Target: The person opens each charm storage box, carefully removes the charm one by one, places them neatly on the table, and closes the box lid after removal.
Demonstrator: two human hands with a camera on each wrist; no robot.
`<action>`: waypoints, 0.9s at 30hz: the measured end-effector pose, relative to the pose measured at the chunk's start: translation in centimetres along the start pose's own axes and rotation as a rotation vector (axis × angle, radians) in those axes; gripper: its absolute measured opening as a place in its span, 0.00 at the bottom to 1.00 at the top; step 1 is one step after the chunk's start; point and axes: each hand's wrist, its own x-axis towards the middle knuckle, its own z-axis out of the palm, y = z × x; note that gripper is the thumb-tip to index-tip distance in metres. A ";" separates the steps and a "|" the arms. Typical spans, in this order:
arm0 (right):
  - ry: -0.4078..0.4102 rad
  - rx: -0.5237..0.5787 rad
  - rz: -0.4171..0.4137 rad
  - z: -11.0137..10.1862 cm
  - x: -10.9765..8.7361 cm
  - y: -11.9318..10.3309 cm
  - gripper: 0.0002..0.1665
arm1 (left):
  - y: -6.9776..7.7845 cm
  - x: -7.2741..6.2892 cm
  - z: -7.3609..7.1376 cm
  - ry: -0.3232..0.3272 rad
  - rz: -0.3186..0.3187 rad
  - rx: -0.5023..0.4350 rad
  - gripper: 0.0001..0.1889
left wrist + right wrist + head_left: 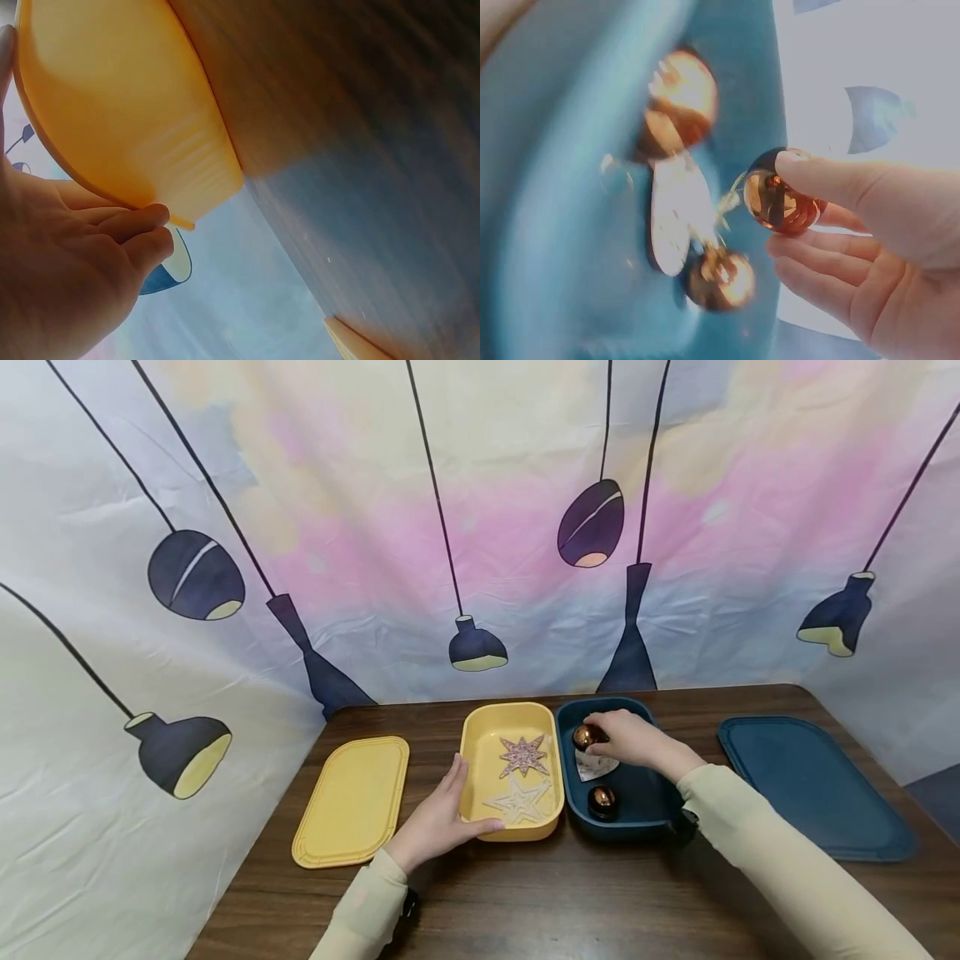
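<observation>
My right hand (626, 739) reaches into the dark blue box (645, 822). Its thumb and fingers hold a shiny copper bauble (769, 199), raised off the box floor in the right wrist view. Two more copper baubles, one at the near end (602, 802) and another (721, 279), lie in that box beside a flat whitish ornament (679, 214) with a gold cord. My left hand (442, 818) rests against the near left corner of the yellow box (480, 727), thumb on the front, fingers extended along the left wall. A pink glittery star (523, 757) and a pale star (519, 802) lie inside.
The yellow lid (352, 802) lies left of the boxes on the brown wooden table (540, 893). On the right is the dark blue lid (813, 785), partly behind the right sleeve. A cloth backdrop (360, 510) with printed lamps hangs behind the table's far edge.
</observation>
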 end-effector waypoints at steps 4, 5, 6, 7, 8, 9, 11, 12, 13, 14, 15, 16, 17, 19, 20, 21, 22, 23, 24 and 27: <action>0.026 -0.014 0.013 -1.6 -0.2 0.9 0.29 | -0.1 -0.1 0.0 0.002 -0.003 0.008 0.62; 0.035 -0.024 0.018 -2.1 -0.3 1.1 0.30 | -0.1 -0.1 0.0 0.002 -0.003 0.009 0.62; 0.044 -0.029 0.024 -2.6 -0.4 1.3 0.29 | -0.1 -0.1 0.0 0.000 -0.005 0.010 0.63; 0.052 -0.034 0.027 -3.2 -0.5 1.6 0.29 | -0.1 -0.1 0.0 0.000 -0.006 0.011 0.63; 0.063 -0.035 0.036 -3.8 -0.6 1.8 0.30 | -0.1 -0.1 0.0 0.000 -0.007 0.013 0.63; 0.074 -0.039 0.037 -4.3 -0.8 2.0 0.30 | -0.1 -0.1 0.0 0.000 -0.008 0.012 0.63; 0.093 -0.054 0.052 -5.5 -1.0 2.5 0.31 | -0.1 0.0 0.0 -0.001 -0.010 0.008 0.62; 0.102 -0.066 0.059 -6.0 -1.2 2.8 0.31 | 0.0 0.0 0.0 -0.002 -0.011 0.006 0.62; 0.109 -0.075 0.067 -6.5 -1.3 3.1 0.32 | 0.0 0.0 0.0 -0.002 -0.011 0.004 0.62; 0.118 -0.083 0.075 -7.0 -1.4 3.4 0.33 | 0.0 0.0 0.0 -0.004 -0.013 0.001 0.62; 0.123 -0.094 0.083 -7.5 -1.5 3.7 0.33 | 0.0 0.0 0.0 -0.005 -0.014 0.000 0.62; 0.126 -0.099 0.092 -7.9 -1.7 4.1 0.33 | 0.0 0.0 0.0 -0.007 -0.015 0.000 0.62; 0.129 -0.101 0.097 -8.3 -1.8 4.4 0.33 | 0.0 0.0 0.0 -0.009 -0.016 0.002 0.62; 0.135 -0.091 0.113 -8.9 -2.1 5.1 0.33 | 0.1 0.0 0.0 -0.011 -0.019 -0.001 0.62; 0.137 -0.088 0.121 -9.2 -2.3 5.5 0.33 | 0.1 0.0 0.0 -0.012 -0.020 0.000 0.62; 0.139 -0.083 0.128 -9.4 -2.5 5.8 0.33 | 0.1 0.0 0.0 -0.012 -0.019 0.000 0.62; 0.141 -0.074 0.135 -9.6 -2.6 6.1 0.32 | 0.1 0.0 0.0 -0.013 -0.019 -0.002 0.62; 0.144 -0.068 0.141 -9.7 -2.8 6.4 0.33 | 0.1 0.0 0.0 -0.015 -0.020 -0.005 0.62; 0.144 -0.062 0.149 -9.7 -2.9 6.7 0.33 | 0.1 0.0 0.0 -0.016 -0.020 -0.006 0.62; 0.145 -0.043 0.166 -9.8 -3.2 7.5 0.33 | 0.0 0.0 -0.1 -0.018 -0.023 -0.002 0.63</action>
